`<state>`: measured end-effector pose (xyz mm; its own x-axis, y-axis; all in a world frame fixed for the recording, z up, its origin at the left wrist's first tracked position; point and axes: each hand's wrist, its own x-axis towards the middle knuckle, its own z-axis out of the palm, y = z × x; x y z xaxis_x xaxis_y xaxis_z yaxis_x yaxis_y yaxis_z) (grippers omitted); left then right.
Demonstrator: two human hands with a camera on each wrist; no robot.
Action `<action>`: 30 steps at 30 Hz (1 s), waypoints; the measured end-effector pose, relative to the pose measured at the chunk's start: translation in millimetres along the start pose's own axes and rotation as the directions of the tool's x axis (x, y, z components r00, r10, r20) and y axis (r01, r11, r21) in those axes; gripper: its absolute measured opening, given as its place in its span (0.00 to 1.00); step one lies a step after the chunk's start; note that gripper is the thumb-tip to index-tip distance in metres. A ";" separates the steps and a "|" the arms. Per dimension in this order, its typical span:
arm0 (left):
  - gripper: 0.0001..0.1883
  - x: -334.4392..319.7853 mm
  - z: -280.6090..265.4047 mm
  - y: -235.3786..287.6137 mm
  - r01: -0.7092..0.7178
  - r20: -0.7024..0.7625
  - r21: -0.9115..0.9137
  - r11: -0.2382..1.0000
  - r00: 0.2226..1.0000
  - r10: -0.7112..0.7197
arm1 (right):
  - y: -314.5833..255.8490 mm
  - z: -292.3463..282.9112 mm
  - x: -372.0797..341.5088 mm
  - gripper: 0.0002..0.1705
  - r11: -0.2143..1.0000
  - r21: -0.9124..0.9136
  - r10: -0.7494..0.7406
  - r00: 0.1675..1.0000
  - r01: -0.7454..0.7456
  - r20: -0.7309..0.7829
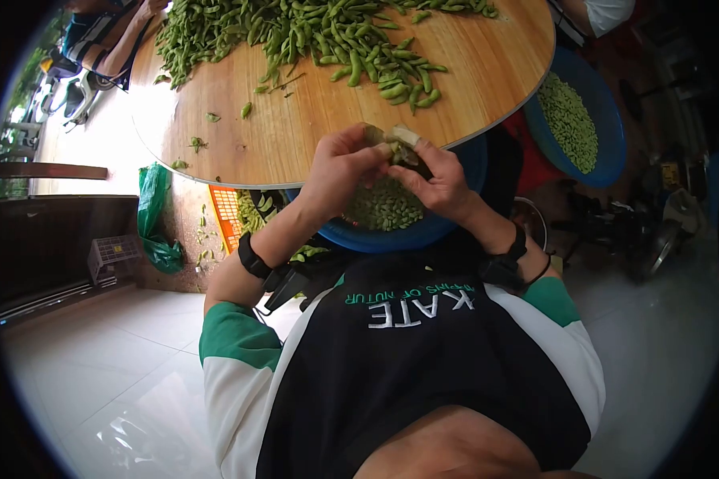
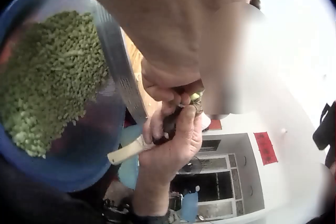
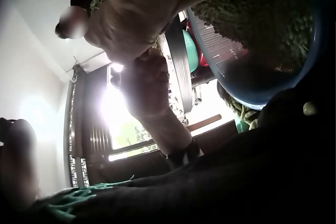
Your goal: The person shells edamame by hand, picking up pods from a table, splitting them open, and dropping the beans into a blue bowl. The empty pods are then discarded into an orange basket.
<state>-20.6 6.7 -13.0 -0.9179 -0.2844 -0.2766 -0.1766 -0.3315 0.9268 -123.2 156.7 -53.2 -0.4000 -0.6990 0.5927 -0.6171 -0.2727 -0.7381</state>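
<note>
At the far left, beyond the left edge of a round wooden table, a second person's arm is seen. Below the near-left edge, a green plastic bag and an orange basket holding pods are placed. A large heap of green pods is spread along the table's far edge, from the far-left corner across the middle, and a few loose scraps are scattered toward the near-left edge. Just off the near edge, a small green pod is held at the fingertips of both hands. It is pinched between thumb and bent fingers by the left hand; a pale handle-like piece is gripped by the right hand, its fingers curled. Directly beneath both hands, shelled beans are held in a blue basin, partly covered by the near edge. Beyond the table's right edge, a second blue basin is filled with more shelled beans.
</note>
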 end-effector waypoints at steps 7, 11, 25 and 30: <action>0.06 -45.6 -46.6 31.8 -0.226 0.081 0.717 0.659 0.967 0.243 | -16.0 -19.3 1.0 0.18 0.934 0.163 0.262 0.921 -0.317 0.290; 0.09 -52.0 -95.8 66.1 -0.067 0.098 0.994 -0.084 0.886 0.454 | -17.7 -22.3 -3.0 0.17 0.940 0.112 0.247 0.870 -0.321 0.426; 0.08 79.1 -158.0 41.4 0.115 -0.310 0.932 0.343 0.745 0.591 | -9.9 -14.0 -11.0 0.17 0.967 0.104 0.203 0.948 -0.234 0.244; 0.07 32.1 -157.0 50.2 0.053 -0.117 0.991 0.120 0.776 0.620 | -14.3 -12.8 -3.0 0.16 0.955 0.101 0.242 0.930 -0.279 0.277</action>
<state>-3.1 -160.3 -15.2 -0.7802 -0.5312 0.3305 -0.4220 0.8368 0.3487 -121.9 171.2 -40.4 -0.3340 -0.8990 0.2834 -0.4095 -0.1324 -0.9027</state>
